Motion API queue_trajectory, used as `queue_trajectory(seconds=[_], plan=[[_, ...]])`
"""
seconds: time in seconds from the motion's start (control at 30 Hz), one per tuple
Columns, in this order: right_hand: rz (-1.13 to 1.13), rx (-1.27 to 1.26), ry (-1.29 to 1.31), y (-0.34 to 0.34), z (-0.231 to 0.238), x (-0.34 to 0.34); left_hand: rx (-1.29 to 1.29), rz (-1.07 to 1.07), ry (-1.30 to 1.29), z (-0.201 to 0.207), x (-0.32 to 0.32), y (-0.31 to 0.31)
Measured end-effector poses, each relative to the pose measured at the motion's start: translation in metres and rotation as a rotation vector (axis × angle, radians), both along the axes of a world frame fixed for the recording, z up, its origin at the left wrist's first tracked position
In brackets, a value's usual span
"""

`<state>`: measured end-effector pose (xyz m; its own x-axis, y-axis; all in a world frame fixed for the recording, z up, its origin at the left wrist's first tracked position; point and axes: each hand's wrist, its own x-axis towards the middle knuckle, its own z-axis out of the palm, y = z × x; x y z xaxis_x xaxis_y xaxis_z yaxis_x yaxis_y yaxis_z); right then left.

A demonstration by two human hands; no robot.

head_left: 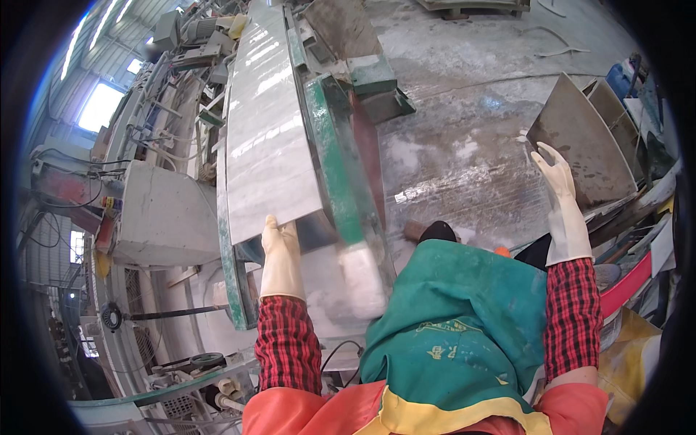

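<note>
A long, pale, glossy stone slab (272,138) lies on a machine bed with green rails and runs away from me. At its near edge is my left hand (281,254), in a cream rubber glove. The thumb rests on top of the slab, and the fingers go out of sight beneath the edge. Out to the right, my right hand (557,174) is raised in a matching glove, its fingers apart and nothing in it. Just beyond that hand, a brown, wet-looking panel (583,141) leans at a slant; I cannot tell whether the fingertips touch it.
A green machine rail (333,159) runs along the slab's right side. On the left stand a pale boxy housing (163,214) and machinery with hoses. The wet concrete floor (464,145) stretches to the right. A curved red strip (627,286) lies beside my right forearm.
</note>
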<state>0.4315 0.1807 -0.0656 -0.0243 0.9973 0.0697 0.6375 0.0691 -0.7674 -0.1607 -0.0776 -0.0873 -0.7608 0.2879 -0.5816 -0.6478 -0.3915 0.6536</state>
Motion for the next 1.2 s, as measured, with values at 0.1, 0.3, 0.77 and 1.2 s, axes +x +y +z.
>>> queue_trajectory(seconds=[0.1, 0.3, 0.77, 1.2], plan=[[0.031, -0.018, 0.021, 0.001, 0.002, -0.009, -0.052, -0.092, 0.04, -0.008, -0.017, -0.015], [0.031, -0.007, 0.002, -0.007, 0.015, -0.016, -0.507, -0.366, 0.169, 0.036, -0.004, -0.024], [-0.168, 0.019, 0.141, -0.002, 0.014, 0.051, -0.735, -0.758, 0.149, 0.049, -0.045, -0.051], [-0.531, 0.163, -1.188, -0.14, -0.008, 0.408, -0.586, -0.92, 1.904, 0.076, 0.112, 0.053]])
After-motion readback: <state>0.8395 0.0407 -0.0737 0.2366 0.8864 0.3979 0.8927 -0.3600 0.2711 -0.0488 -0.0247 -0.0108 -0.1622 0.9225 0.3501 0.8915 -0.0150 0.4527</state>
